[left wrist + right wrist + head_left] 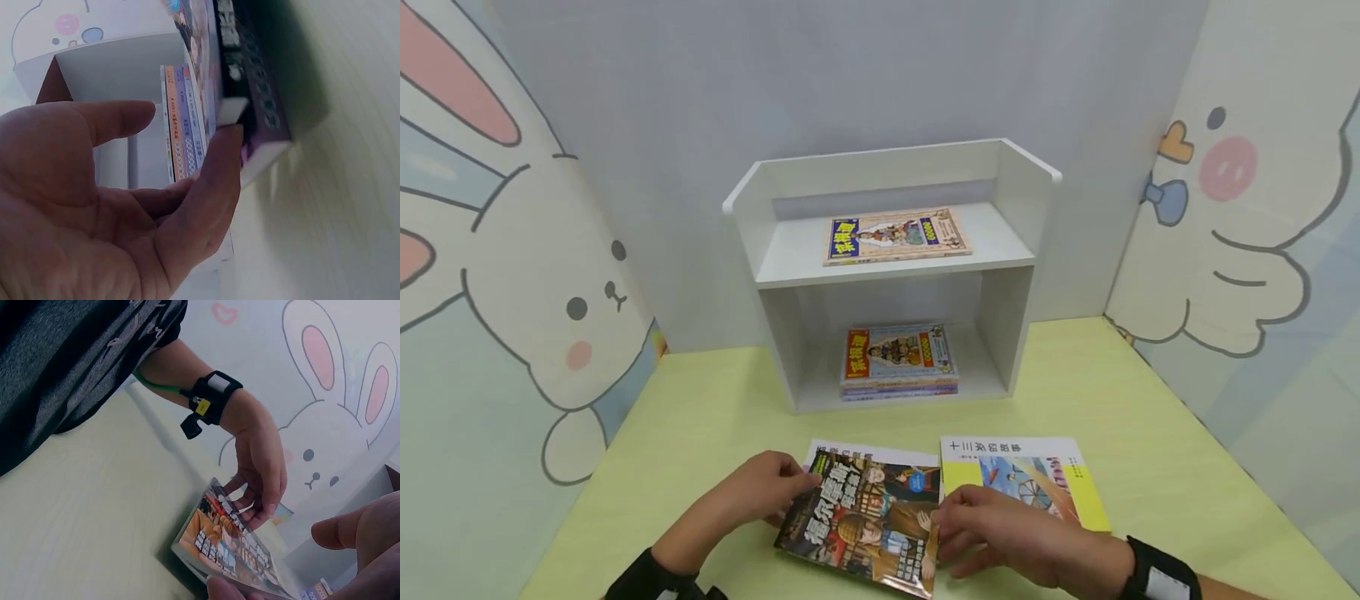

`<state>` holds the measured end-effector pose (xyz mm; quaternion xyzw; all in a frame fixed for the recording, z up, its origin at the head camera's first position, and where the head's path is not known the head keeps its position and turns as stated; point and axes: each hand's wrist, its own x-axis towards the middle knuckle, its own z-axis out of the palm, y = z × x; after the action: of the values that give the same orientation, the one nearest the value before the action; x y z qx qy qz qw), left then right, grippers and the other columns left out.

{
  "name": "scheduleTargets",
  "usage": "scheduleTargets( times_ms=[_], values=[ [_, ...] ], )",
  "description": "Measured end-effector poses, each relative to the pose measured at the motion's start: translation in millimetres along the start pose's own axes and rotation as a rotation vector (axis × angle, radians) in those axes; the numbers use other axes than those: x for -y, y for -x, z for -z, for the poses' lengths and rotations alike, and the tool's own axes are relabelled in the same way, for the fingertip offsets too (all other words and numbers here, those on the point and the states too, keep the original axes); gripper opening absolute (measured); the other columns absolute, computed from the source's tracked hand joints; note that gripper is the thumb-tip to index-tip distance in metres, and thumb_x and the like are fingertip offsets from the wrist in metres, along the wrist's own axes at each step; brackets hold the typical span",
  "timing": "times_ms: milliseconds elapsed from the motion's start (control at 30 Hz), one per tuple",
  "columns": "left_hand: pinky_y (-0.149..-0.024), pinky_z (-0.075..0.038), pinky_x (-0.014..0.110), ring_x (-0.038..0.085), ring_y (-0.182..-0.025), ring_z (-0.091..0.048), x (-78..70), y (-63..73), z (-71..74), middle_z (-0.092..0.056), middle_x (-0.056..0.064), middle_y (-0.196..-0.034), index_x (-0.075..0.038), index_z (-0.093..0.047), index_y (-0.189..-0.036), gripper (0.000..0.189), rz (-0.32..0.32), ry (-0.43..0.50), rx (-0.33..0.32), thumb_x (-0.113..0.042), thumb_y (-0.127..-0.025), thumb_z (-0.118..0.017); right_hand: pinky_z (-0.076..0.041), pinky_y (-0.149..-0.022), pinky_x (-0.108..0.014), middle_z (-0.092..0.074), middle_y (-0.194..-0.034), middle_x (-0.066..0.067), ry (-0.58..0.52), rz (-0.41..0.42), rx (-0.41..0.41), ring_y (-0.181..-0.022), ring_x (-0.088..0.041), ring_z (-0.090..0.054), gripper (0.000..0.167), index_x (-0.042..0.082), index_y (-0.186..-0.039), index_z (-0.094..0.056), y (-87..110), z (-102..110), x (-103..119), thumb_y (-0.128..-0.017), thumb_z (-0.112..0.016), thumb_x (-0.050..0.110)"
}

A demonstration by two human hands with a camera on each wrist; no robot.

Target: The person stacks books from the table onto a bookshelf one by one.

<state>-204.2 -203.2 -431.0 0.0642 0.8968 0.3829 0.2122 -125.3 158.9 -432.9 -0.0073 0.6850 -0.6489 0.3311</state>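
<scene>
A glossy comic-style book (pixel 868 521) with a dark brown cover lies askew at the front, between the two hands. At its left edge is the left hand (pixel 760 492). In the left wrist view, a bent fingertip (pixel 228 140) touches the book's dark spine (pixel 256 81), while the thumb (pixel 125 119) stands apart. The right hand (pixel 1007 533) is at the book's right edge. In the right wrist view, its thumb (pixel 334 532) is raised clear of the cover and a fingertip (pixel 222 589) meets the near edge. A white-covered book (pixel 917 457) shows partly behind the dark one.
A yellow and white book (pixel 1086 492) lies beyond the right hand. Behind stands a white two-tier shelf (pixel 895 273). One book (pixel 898 235) lies on its upper level, and a stack of books (pixel 898 358) lies below. Cartoon-printed walls (pixel 520 250) flank the yellow tabletop (pixel 700 400).
</scene>
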Motion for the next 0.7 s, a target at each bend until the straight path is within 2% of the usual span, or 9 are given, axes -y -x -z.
scheduleTargets(
  times_ms=[67,167,333,433,567,700],
  values=[
    [-0.069,-0.064,0.044,0.026,-0.077,-0.072,0.7,0.9,-0.1,-0.066,0.013,-0.093,-0.002,-0.073,-0.113,0.037,0.002,0.047,0.017,-0.039,-0.107,-0.074,-0.064,-0.091,-0.05,-0.064,-0.121,-0.021,0.004,0.02,-0.037,-0.11,-0.033,-0.068,0.034,-0.004,-0.125,-0.056,-1.3,-2.9,1.5,-0.111,-0.063,0.026],
    [-0.068,-0.065,0.042,0.025,-0.079,-0.072,3.6,-0.7,-2.0,-0.067,0.013,-0.097,0.0,-0.071,-0.114,0.037,0.011,0.111,0.001,-0.035,-0.107,-0.076,-0.065,-0.088,-0.048,-0.061,-0.117,-0.019,0.003,0.064,-0.081,-0.105,-0.03,-0.064,0.031,-0.004,-0.121,-0.055,-5.7,-4.3,-0.1,-0.109,-0.067,0.022],
    [-0.068,-0.066,0.039,0.022,-0.08,-0.074,11.1,-1.8,-1.8,-0.073,0.012,-0.099,0.006,-0.069,-0.121,0.032,-0.009,0.231,-0.003,-0.021,-0.105,-0.075,-0.066,-0.081,-0.041,-0.067,-0.11,-0.015,-0.039,0.129,-0.129,-0.093,-0.024,-0.067,0.023,-0.004,-0.118,-0.057,-15.0,-2.6,-4.2,-0.106,-0.069,0.011],
    [-0.069,-0.064,0.038,0.021,-0.081,-0.072,13.5,-1.8,2.4,-0.075,0.012,-0.1,0.007,-0.068,-0.126,0.033,-0.018,0.286,0.003,-0.018,-0.104,-0.074,-0.065,-0.082,-0.04,-0.072,-0.11,-0.014,-0.055,0.148,-0.149,-0.092,-0.022,-0.07,0.021,-0.004,-0.118,-0.058,-19.1,-1.4,-1.8,-0.105,-0.068,0.009],
    [-0.071,-0.063,0.04,0.022,-0.083,-0.071,10.2,0.0,8.7,-0.074,0.012,-0.103,0.007,-0.063,-0.132,0.037,-0.013,0.36,-0.007,-0.017,-0.106,-0.071,-0.064,-0.087,-0.042,-0.072,-0.115,-0.014,-0.067,0.147,-0.17,-0.095,-0.023,-0.07,0.018,-0.002,-0.115,-0.058,-20.9,-1.4,3.8,-0.105,-0.068,0.01],
    [-0.073,-0.063,0.042,0.023,-0.086,-0.071,1.4,1.8,15.2,-0.073,0.012,-0.105,0.009,-0.058,-0.138,0.04,-0.045,0.422,-0.029,-0.015,-0.107,-0.067,-0.064,-0.086,-0.044,-0.068,-0.117,-0.012,-0.106,0.166,-0.226,-0.098,-0.023,-0.067,0.016,-0.001,-0.116,-0.059,-21.6,0.0,13.9,-0.107,-0.066,0.009]
  ],
)
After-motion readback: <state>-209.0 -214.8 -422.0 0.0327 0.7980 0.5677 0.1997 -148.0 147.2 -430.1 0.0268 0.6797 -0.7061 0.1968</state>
